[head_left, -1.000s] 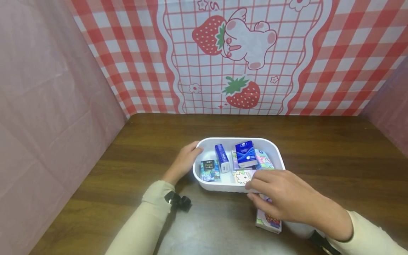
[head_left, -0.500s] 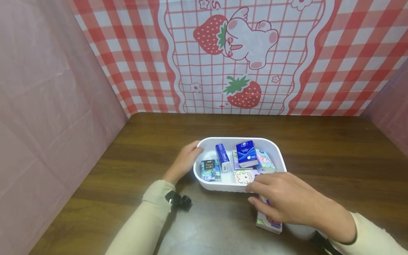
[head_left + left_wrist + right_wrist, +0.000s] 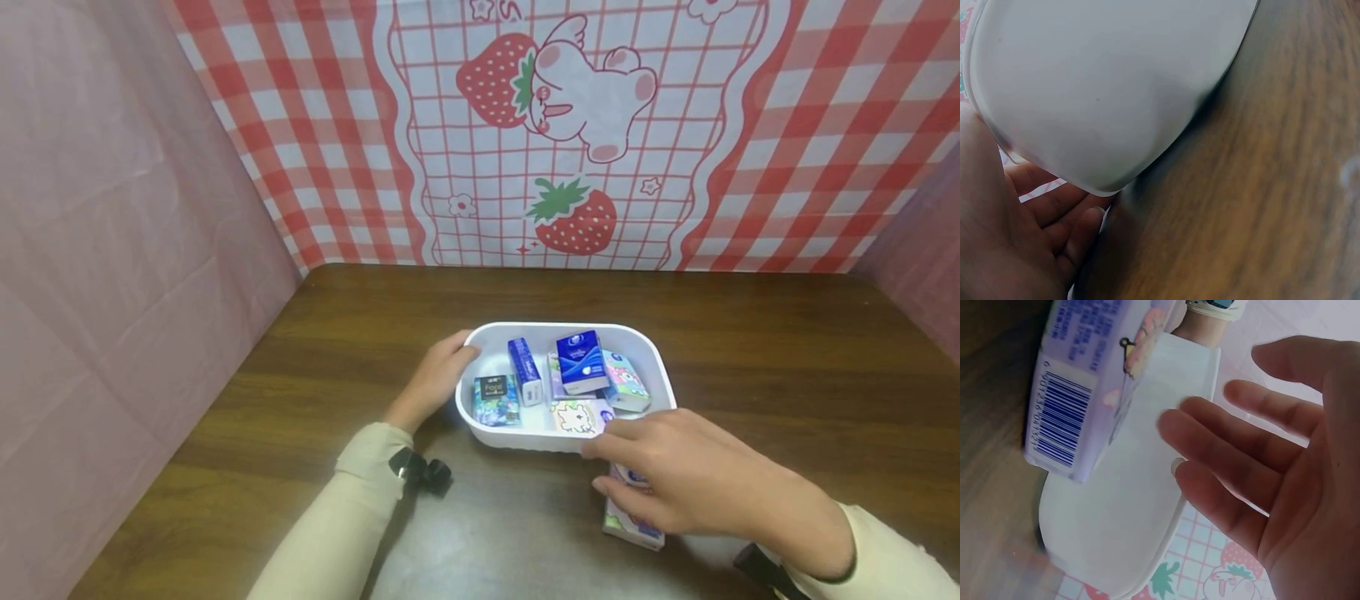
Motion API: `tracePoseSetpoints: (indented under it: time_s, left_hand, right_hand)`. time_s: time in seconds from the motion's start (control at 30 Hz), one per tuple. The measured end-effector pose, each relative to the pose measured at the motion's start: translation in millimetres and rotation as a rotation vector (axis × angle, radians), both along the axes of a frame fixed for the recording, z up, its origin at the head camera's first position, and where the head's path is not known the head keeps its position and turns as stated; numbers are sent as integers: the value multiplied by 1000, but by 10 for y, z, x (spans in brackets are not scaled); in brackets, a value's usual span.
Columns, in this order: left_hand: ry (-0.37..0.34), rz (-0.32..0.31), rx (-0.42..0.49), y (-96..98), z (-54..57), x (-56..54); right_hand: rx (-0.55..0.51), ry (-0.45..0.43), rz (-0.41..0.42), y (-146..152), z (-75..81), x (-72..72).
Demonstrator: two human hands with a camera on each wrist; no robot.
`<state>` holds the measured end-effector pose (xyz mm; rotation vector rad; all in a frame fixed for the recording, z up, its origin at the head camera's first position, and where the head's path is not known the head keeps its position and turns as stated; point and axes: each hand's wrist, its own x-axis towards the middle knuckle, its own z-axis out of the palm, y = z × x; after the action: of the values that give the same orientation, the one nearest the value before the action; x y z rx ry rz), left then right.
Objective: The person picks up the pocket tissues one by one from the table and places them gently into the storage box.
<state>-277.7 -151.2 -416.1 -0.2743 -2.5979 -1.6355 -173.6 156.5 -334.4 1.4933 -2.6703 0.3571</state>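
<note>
The white plastic bin (image 3: 525, 442) stands on the table with several tissue packs inside. At its left end my left hand (image 3: 438, 371) grips the rim, thumb over the top edge and fingers against the outer wall (image 3: 1104, 81). My right hand (image 3: 705, 479) hovers at the bin's front right corner, fingers apart and nothing between them. Beneath it a lilac tissue pack (image 3: 632, 527) with cartoon print lies in front of the bin, partly hidden by the hand. The right wrist view shows that pack's barcode end (image 3: 1063, 419) beside the bin wall and my loosely extended fingers (image 3: 1229, 444).
Inside the bin are a blue tissue pack (image 3: 581, 360) on top of another, a narrow blue one (image 3: 525, 371) on its side, a teal one (image 3: 497, 404), a white bear-print one (image 3: 574, 417) and a pastel one (image 3: 624, 382). A checked cloth (image 3: 337, 167) hangs behind the table.
My right hand has drawn back slightly to the right, showing more of the pastel and bear-print packs, and its thumb and fingers have parted. My left hand stays on the bin.
</note>
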Motion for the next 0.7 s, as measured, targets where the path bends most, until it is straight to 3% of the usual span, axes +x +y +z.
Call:
tracePoseSetpoints:
  time_s: [0.2,0.4,0.7]
  left_hand:
    - [-8,3,0,-2,12,0]
    - [-23,6,-16,0,16,6]
    - [-30,3,-10,5,-10,-5]
  right_hand:
    - [11,-3,20,6,-17,6]
    - [121,-111,-40,16,16,29]
    - [234,-111,-79,12,18,91]
